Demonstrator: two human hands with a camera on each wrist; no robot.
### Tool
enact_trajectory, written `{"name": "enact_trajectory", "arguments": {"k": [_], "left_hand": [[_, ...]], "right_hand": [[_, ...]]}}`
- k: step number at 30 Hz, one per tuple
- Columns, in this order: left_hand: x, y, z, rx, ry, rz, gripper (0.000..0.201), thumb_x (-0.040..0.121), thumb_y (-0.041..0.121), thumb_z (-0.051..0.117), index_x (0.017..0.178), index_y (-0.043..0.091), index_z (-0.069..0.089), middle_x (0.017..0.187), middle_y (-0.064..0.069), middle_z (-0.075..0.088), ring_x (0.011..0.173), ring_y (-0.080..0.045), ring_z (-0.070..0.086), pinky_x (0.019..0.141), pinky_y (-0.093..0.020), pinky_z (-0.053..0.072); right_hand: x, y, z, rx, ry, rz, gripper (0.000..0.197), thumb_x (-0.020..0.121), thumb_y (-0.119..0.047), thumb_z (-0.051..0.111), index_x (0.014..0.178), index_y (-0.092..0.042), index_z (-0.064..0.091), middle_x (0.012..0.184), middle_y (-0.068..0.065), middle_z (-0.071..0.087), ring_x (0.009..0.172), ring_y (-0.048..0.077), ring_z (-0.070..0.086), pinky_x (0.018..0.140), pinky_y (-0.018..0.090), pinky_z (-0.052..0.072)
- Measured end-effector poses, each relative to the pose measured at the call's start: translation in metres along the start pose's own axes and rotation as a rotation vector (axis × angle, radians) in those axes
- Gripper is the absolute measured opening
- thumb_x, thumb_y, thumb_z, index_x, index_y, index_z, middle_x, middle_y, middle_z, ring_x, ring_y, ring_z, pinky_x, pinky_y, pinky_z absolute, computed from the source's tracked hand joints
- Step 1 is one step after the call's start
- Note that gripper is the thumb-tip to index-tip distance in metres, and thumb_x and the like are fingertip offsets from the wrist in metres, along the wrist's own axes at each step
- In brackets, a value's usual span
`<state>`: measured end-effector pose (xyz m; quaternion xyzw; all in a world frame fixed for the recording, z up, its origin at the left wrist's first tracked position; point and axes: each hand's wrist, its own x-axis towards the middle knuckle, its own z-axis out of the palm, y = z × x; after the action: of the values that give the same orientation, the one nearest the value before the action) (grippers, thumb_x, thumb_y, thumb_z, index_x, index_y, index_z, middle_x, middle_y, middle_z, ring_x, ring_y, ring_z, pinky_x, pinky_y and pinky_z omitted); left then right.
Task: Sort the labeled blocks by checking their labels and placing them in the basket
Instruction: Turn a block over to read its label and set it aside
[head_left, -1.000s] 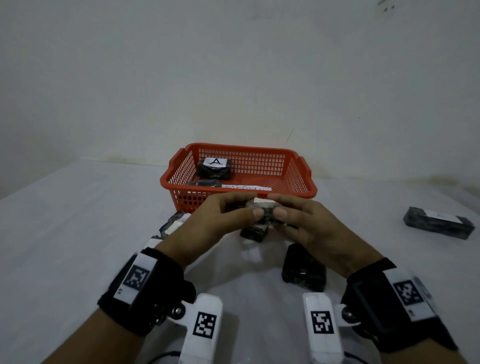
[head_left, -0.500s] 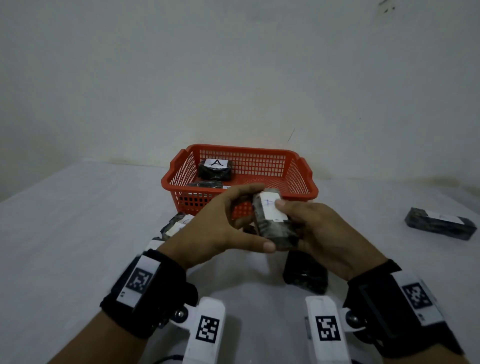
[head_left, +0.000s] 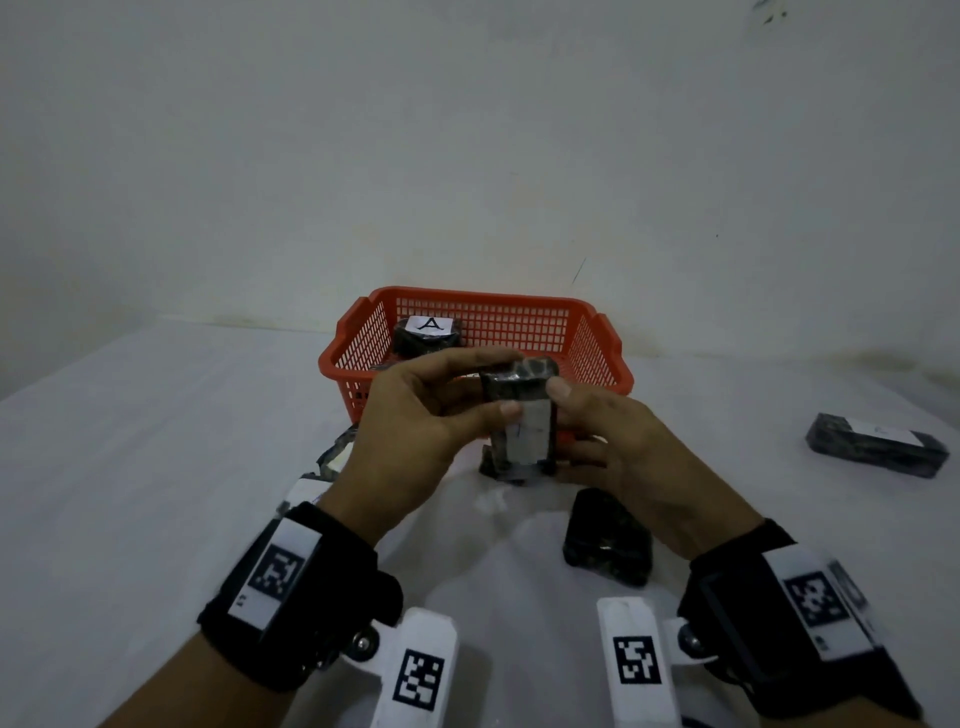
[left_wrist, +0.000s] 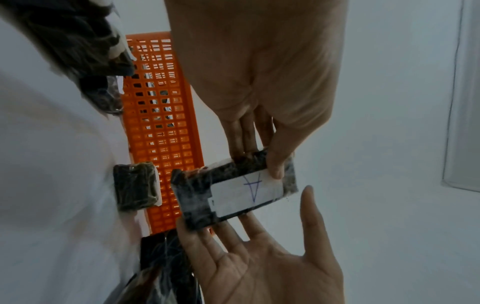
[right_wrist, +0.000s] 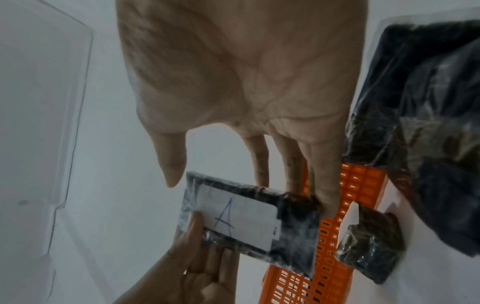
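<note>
A dark wrapped block (head_left: 519, 384) is held upright in front of the red basket (head_left: 613, 358), its white label (head_left: 527, 436) turned toward me. The wrist views show a blue letter A on the label (left_wrist: 246, 191) (right_wrist: 239, 222). My left hand (head_left: 498, 384) pinches the block, thumb on the label (left_wrist: 275, 168) and fingers behind. My right hand (head_left: 563, 421) backs the block (right_wrist: 298, 226) with straight fingers (right_wrist: 324, 195); its thumb (right_wrist: 171, 170) stands just off the corner. Another block labelled A (head_left: 428, 335) lies in the basket.
On the white table a dark block (head_left: 608, 540) lies under my right wrist. A small one (right_wrist: 369, 240) lies against the basket's front wall (left_wrist: 161, 123). More blocks (head_left: 337, 452) lie behind my left hand. A long labelled block (head_left: 878, 449) lies far right.
The block, held flat between both hands' fingertips a second ago, has been turned upright with its label toward me. Both hands have risen slightly toward the basket.
</note>
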<state>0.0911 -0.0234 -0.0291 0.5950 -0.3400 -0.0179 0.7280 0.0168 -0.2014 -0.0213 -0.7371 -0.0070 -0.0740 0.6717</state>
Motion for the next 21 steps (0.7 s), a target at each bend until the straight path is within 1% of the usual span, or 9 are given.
{"name": "enact_trajectory", "arguments": {"k": [3,5,9,11,13,14,15,18,21], "left_hand": [[-0.0010,-0.0014,0.0018,-0.003,-0.048,0.003,0.043,0.079,-0.014,0.071,0.112,0.015,0.072,0.112,0.003,0.079,0.108,-0.012,0.074,0.083,-0.021,0.059],[-0.0005,-0.0028,0.0000,-0.001,-0.066,0.010,0.044,0.079,-0.015,0.071,0.114,0.012,0.072,0.115,0.000,0.078,0.111,-0.015,0.073,0.087,-0.024,0.059],[-0.0010,-0.0024,-0.0023,0.045,-0.109,0.014,0.044,0.080,-0.015,0.072,0.116,0.010,0.070,0.120,-0.003,0.076,0.115,-0.016,0.071,0.096,-0.033,0.059],[0.0000,-0.0043,-0.0017,0.056,-0.136,-0.040,0.050,0.083,-0.004,0.075,0.127,0.016,0.065,0.128,0.004,0.071,0.120,-0.012,0.068,0.097,-0.030,0.058],[0.0008,-0.0057,-0.0016,0.081,-0.186,-0.168,0.052,0.091,0.024,0.074,0.139,0.031,0.057,0.137,0.013,0.064,0.126,-0.008,0.063,0.100,-0.031,0.056],[0.0013,-0.0058,-0.0014,0.098,-0.221,-0.227,0.047,0.093,0.039,0.069,0.138,0.034,0.058,0.136,0.012,0.065,0.126,-0.009,0.063,0.103,-0.034,0.054],[0.0013,-0.0060,-0.0014,0.107,-0.245,-0.270,0.042,0.094,0.047,0.062,0.133,0.032,0.063,0.132,0.009,0.069,0.123,-0.010,0.065,0.103,-0.035,0.053],[0.0003,-0.0047,-0.0015,0.093,-0.246,-0.315,0.041,0.091,0.050,0.059,0.117,0.022,0.074,0.119,0.003,0.076,0.114,-0.013,0.071,0.096,-0.031,0.056],[-0.0002,-0.0039,-0.0015,0.064,-0.270,-0.314,0.036,0.094,0.048,0.060,0.117,0.024,0.073,0.120,0.002,0.075,0.114,-0.013,0.071,0.092,-0.029,0.057]], "right_hand": [[-0.0005,0.0000,0.0003,0.029,-0.032,0.062,0.028,0.076,-0.062,0.069,0.092,-0.043,0.080,0.106,-0.002,0.082,0.103,0.019,0.077,0.100,0.041,0.056],[-0.0006,0.0016,-0.0007,0.041,-0.050,0.095,0.026,0.076,-0.063,0.076,0.095,-0.045,0.080,0.108,-0.002,0.082,0.106,0.020,0.076,0.103,0.041,0.055],[0.0004,0.0031,-0.0012,0.079,-0.037,0.081,0.037,0.081,-0.059,0.074,0.111,-0.037,0.073,0.108,-0.001,0.081,0.105,0.018,0.077,0.099,0.038,0.056],[0.0019,0.0043,-0.0019,0.062,-0.026,0.065,0.043,0.081,-0.055,0.070,0.117,-0.033,0.072,0.112,0.000,0.081,0.107,0.019,0.076,0.099,0.039,0.056],[0.0024,0.0049,-0.0026,0.050,-0.013,0.042,0.037,0.081,-0.052,0.074,0.112,-0.031,0.076,0.112,0.000,0.080,0.108,0.018,0.076,0.097,0.039,0.056],[0.0024,0.0048,-0.0030,0.042,-0.009,0.038,0.032,0.079,-0.050,0.076,0.105,-0.031,0.079,0.112,0.000,0.081,0.108,0.017,0.075,0.097,0.039,0.056],[0.0019,0.0047,-0.0033,0.027,-0.010,0.039,0.028,0.078,-0.049,0.075,0.100,-0.032,0.081,0.111,-0.001,0.081,0.109,0.017,0.075,0.098,0.039,0.056],[0.0007,0.0038,-0.0030,-0.023,-0.048,0.048,0.027,0.077,-0.052,0.072,0.095,-0.036,0.083,0.111,-0.003,0.080,0.112,0.014,0.073,0.102,0.039,0.053],[0.0010,0.0040,-0.0050,-0.020,-0.048,0.042,0.028,0.079,-0.050,0.070,0.097,-0.032,0.082,0.112,-0.003,0.080,0.112,0.013,0.072,0.101,0.036,0.051]]}}
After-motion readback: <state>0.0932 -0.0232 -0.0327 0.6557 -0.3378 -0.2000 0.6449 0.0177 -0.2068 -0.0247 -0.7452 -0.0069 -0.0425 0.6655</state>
